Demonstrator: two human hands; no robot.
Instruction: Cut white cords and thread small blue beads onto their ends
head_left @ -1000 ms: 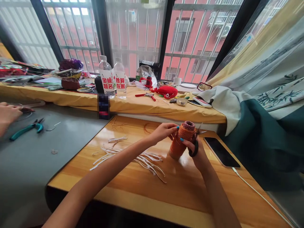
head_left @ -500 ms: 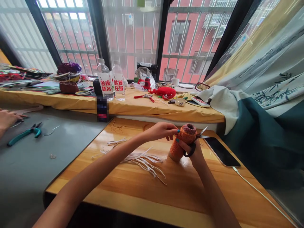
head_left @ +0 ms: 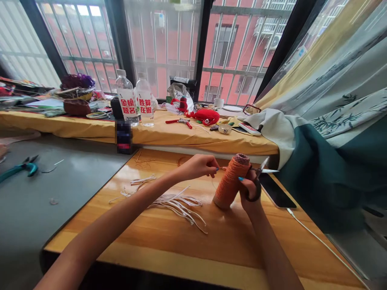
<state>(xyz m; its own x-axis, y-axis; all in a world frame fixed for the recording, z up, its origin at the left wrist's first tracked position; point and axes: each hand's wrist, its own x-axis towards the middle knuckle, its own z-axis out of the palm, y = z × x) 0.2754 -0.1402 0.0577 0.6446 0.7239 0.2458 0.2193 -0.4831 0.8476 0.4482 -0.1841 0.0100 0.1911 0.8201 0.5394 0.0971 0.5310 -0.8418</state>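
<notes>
A cone of orange thread [head_left: 229, 183] stands on the wooden table, tilted a little to the right at its top. My left hand [head_left: 201, 166] is just left of the cone, thumb and fingers pinched on a strand of the thread drawn out from its side. Scissors [head_left: 268, 171] with dark handles hang in my right hand [head_left: 250, 199], blades spread and pointing right. The same hand rests against the cone's right side, and the cone hides part of its fingers. A bundle of white cords [head_left: 178, 204] lies left of the cone, below my left forearm.
A phone [head_left: 278, 194] with a white charging cable [head_left: 320, 238] lies right of my right hand. Teal pliers [head_left: 19, 169] rest on the grey table at left. The cloth-covered sill holds two water bottles [head_left: 127, 100], red-handled pliers [head_left: 178, 121] and a red pouch [head_left: 207, 116].
My left hand has drawn away from the cone to the left, with thread stretched between them. My right hand with the scissors has shifted slightly right. The view has turned a little right.
</notes>
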